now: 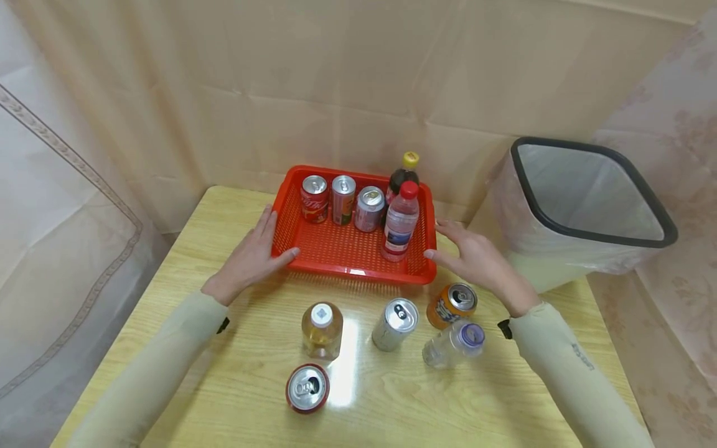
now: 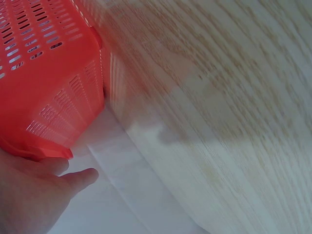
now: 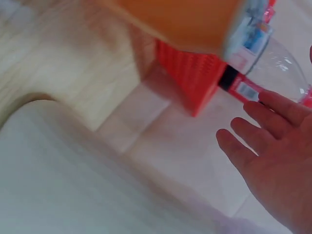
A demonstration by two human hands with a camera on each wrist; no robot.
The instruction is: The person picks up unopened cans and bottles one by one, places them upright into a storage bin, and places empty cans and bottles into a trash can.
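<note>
A red plastic basket (image 1: 330,247) lies between my two hands. My left hand (image 1: 246,258) is at its left end, fingers straight along the outside and thumb over the front corner. At the opposite end, my right hand (image 1: 478,258) has its fingers extended beside the wall and its thumb at the rim. Inside the basket stand a red can (image 1: 315,206), a slim can (image 1: 343,208), a silver-pink can (image 1: 368,216), a red-capped bottle (image 1: 399,227) and a dark bottle (image 1: 402,176) with a yellow cap. The left wrist view shows the basket's perforated wall (image 2: 73,97) above my fingers.
In front of the basket stand an amber bottle (image 1: 323,341), a silver can (image 1: 389,333), an orange can (image 1: 442,309) and a red-rimmed can (image 1: 307,389). A clear bottle (image 1: 445,348) with a purple cap leans beside the orange can. A lined bin (image 1: 521,218) is at the right.
</note>
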